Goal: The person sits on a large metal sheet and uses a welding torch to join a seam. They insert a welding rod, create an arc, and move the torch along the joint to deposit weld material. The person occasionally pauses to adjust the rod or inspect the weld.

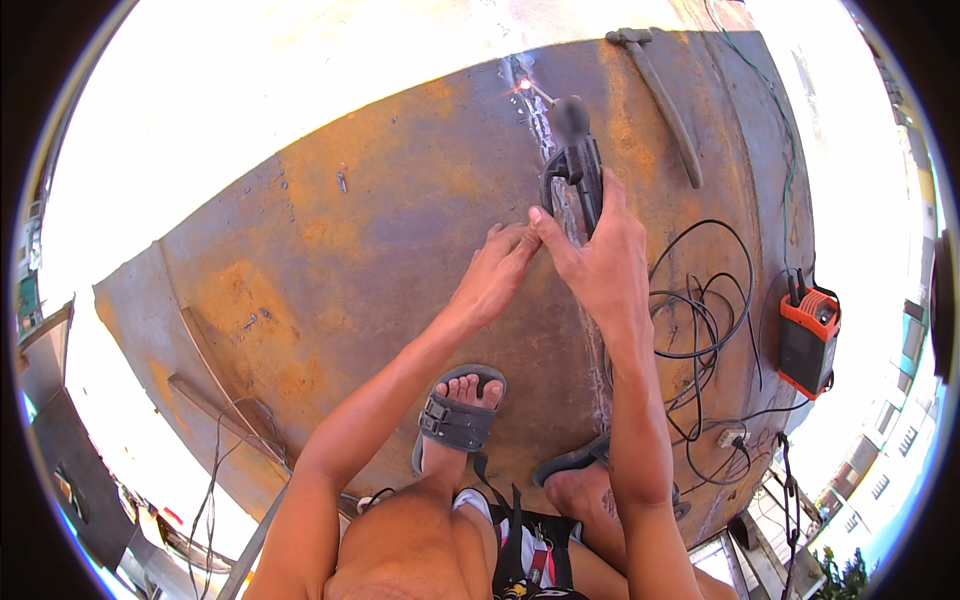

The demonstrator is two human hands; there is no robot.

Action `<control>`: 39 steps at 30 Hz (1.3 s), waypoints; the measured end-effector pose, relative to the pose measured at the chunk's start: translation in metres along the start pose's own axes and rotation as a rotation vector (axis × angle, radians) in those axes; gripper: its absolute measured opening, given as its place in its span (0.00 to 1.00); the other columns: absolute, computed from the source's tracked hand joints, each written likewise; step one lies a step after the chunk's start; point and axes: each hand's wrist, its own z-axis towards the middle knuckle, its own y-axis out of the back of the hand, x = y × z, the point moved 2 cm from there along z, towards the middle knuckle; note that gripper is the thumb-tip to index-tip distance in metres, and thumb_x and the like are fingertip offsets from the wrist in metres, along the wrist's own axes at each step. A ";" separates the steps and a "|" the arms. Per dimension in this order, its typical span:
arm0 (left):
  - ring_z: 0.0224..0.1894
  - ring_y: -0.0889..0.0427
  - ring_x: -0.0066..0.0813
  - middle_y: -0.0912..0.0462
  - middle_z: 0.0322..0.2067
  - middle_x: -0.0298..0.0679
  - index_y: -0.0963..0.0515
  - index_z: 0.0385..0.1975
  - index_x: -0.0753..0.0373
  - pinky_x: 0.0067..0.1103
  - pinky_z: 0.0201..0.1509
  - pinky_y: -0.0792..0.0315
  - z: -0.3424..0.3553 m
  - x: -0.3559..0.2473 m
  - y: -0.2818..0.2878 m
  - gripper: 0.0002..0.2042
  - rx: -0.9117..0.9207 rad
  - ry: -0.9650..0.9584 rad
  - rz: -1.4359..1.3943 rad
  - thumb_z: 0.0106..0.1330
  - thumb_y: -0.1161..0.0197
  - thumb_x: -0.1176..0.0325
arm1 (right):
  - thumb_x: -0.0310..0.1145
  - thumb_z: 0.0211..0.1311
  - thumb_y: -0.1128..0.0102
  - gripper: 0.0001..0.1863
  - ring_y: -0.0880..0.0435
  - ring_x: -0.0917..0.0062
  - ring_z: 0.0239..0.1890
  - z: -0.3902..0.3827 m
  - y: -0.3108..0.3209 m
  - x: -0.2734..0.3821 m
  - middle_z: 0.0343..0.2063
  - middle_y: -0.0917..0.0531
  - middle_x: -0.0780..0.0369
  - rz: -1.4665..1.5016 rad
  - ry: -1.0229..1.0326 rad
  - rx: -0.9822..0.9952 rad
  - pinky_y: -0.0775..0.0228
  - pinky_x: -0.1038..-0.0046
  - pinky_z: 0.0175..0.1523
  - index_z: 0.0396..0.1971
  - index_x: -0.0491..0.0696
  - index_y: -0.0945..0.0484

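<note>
My right hand (612,245) is wrapped round a black electrode holder (590,180). From its far end a thin welding rod (542,94) slants to a bright glowing spot on the weld seam (539,125) in the rusty steel plate (400,190). A rounded part at the head of the holder looks blurred. My left hand (494,268) is beside the right one, its fingers loosely stretched toward the right thumb and nothing visible in them. Whether the two hands press together I cannot tell. Some of its fingers are hidden underneath.
A hammer (662,98) lies right of the seam. Looped black cables (700,350) spread near an orange-and-black welding machine (809,342) at the right. My sandalled foot (458,412) stands on the plate. Metal strips (215,360) lie at the left; a chain (790,490) hangs lower right.
</note>
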 end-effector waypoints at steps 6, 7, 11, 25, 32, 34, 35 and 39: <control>0.84 0.48 0.66 0.25 0.74 0.53 0.25 0.72 0.64 0.58 0.85 0.54 -0.003 -0.003 0.000 0.40 -0.019 0.022 0.010 0.85 0.65 0.32 | 0.50 0.64 0.20 0.43 0.07 0.52 0.49 0.001 0.000 0.004 0.45 0.10 0.42 0.007 -0.024 0.025 0.18 0.57 0.55 0.67 0.33 0.26; 0.84 0.48 0.66 0.25 0.74 0.53 0.25 0.71 0.64 0.57 0.85 0.54 -0.003 -0.004 0.000 0.40 -0.019 0.022 0.014 0.85 0.65 0.33 | 0.50 0.64 0.20 0.44 0.07 0.51 0.49 0.001 0.000 0.004 0.45 0.10 0.42 0.006 -0.026 0.031 0.18 0.57 0.55 0.67 0.32 0.27; 0.84 0.48 0.67 0.25 0.73 0.54 0.25 0.70 0.65 0.57 0.85 0.53 -0.004 -0.004 -0.001 0.39 -0.025 0.006 0.012 0.86 0.66 0.34 | 0.50 0.64 0.20 0.45 0.07 0.50 0.49 0.001 -0.002 0.002 0.45 0.10 0.41 -0.005 -0.020 0.029 0.18 0.57 0.55 0.68 0.32 0.27; 0.74 0.32 0.59 0.20 0.66 0.50 0.21 0.64 0.65 0.49 0.80 0.38 -0.002 -0.002 -0.002 0.36 -0.046 0.024 -0.039 0.86 0.64 0.37 | 0.52 0.65 0.21 0.47 0.07 0.52 0.47 0.002 -0.004 0.000 0.45 0.10 0.40 -0.024 0.000 0.037 0.18 0.58 0.53 0.68 0.28 0.28; 0.73 0.31 0.56 0.20 0.66 0.48 0.20 0.64 0.65 0.52 0.79 0.39 -0.001 0.000 -0.002 0.35 -0.051 -0.013 -0.026 0.87 0.65 0.40 | 0.51 0.65 0.21 0.47 0.07 0.51 0.49 0.002 -0.004 0.000 0.46 0.11 0.39 -0.031 -0.007 0.046 0.18 0.58 0.55 0.68 0.27 0.29; 0.73 0.31 0.56 0.20 0.66 0.48 0.20 0.63 0.66 0.51 0.79 0.39 -0.001 -0.001 -0.002 0.34 -0.044 -0.011 -0.023 0.87 0.65 0.41 | 0.51 0.65 0.21 0.47 0.07 0.50 0.50 0.002 -0.002 0.004 0.46 0.11 0.38 -0.018 -0.013 0.048 0.18 0.57 0.56 0.68 0.27 0.29; 0.72 0.31 0.55 0.20 0.65 0.48 0.20 0.62 0.66 0.51 0.79 0.38 -0.001 0.001 -0.001 0.34 -0.050 -0.020 0.001 0.87 0.64 0.41 | 0.51 0.65 0.21 0.47 0.07 0.50 0.50 0.002 -0.002 0.005 0.47 0.11 0.38 -0.013 -0.021 0.055 0.18 0.57 0.56 0.68 0.27 0.29; 0.71 0.30 0.55 0.19 0.64 0.48 0.20 0.61 0.66 0.49 0.78 0.37 -0.001 0.000 -0.001 0.33 -0.053 -0.031 0.028 0.87 0.63 0.42 | 0.50 0.65 0.22 0.48 0.09 0.44 0.52 0.003 -0.001 0.004 0.49 0.12 0.35 -0.008 -0.029 0.082 0.18 0.53 0.57 0.70 0.28 0.32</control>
